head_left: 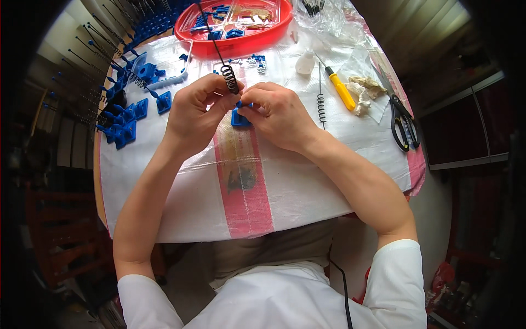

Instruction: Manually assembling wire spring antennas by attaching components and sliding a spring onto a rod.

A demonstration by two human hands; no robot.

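Both my hands meet over the middle of the table. My left hand (200, 112) is closed round the lower end of a black coil spring (229, 78), whose long straight rod rises up and away to the left. Just below its coil, my right hand (276, 112) pinches a blue plastic piece with a square base (240, 119). My fingers cover the place where spring and blue piece come together, so I cannot tell if they are joined. Right of my right hand, another black coil spring (321, 107) lies loose on the sheet.
Many finished-looking blue bases with springs (123, 123) crowd the left side, rods upright. A red tray (189, 46) with blue parts stands at the back. On the right lie a yellow-handled screwdriver (342, 90), a small white bottle (304, 63), crumpled cloth (361, 93) and black scissors (404, 123).
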